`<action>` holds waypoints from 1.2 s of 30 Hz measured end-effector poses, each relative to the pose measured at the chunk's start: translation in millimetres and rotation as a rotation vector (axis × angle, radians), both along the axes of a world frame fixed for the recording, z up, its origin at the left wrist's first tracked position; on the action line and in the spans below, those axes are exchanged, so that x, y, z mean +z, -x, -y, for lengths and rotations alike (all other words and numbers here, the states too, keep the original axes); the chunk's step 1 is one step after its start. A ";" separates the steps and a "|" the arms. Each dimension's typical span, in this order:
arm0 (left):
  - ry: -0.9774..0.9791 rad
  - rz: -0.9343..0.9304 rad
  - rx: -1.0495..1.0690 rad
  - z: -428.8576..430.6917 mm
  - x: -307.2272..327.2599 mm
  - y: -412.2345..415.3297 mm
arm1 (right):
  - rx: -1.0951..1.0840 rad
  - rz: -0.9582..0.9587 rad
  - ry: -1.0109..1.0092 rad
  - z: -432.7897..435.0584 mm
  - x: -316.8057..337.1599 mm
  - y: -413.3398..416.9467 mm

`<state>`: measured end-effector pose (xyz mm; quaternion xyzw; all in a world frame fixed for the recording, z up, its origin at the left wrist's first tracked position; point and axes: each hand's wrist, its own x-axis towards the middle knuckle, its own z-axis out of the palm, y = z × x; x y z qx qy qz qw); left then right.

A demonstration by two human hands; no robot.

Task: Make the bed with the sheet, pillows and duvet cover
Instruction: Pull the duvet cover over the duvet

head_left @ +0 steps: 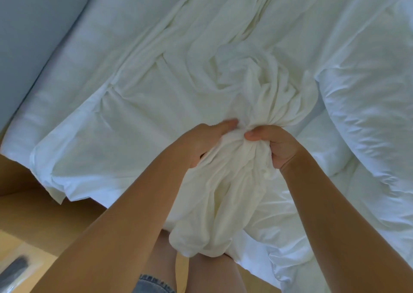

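A cream-white duvet cover [237, 87] lies bunched and twisted across the middle of the bed. My left hand [201, 140] and my right hand [274, 145] both grip a gathered bundle of it close together, and its loose end hangs down over the bed's near edge toward my legs. Under it spreads the puffy white duvet [100, 140], its corner drooping off the bed at the left. A white pillow [366, 118] lies on the right side of the bed.
A pale blue-grey wall or headboard [33, 35] runs along the bed's far left side. Wooden floor [44, 214] shows at the lower left, with a dark object in clear plastic [15, 270] lying on it.
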<state>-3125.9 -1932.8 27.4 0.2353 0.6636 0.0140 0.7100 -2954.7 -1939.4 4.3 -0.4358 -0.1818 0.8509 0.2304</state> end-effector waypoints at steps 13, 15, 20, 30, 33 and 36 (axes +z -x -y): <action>-0.412 0.426 0.249 -55.4 50.9 -60.3 | 0.014 0.001 -0.090 -6.5 13.7 11.2; -0.427 0.407 0.216 -61.3 51.7 -60.9 | 0.036 0.021 -0.069 -7.5 13.5 9.0; -0.523 0.106 0.214 -46.5 27.4 -23.1 | 0.084 0.058 -0.052 -3.7 10.6 1.9; -0.200 0.008 -0.195 -26.6 16.6 3.8 | 0.104 0.041 -0.029 -5.5 4.7 5.3; -0.299 0.111 -0.059 -45.4 26.0 -8.6 | 0.119 0.090 -0.031 -6.9 7.9 5.1; -0.456 0.248 0.086 -60.5 40.2 -30.0 | 0.113 0.055 -0.078 -12.1 13.0 12.8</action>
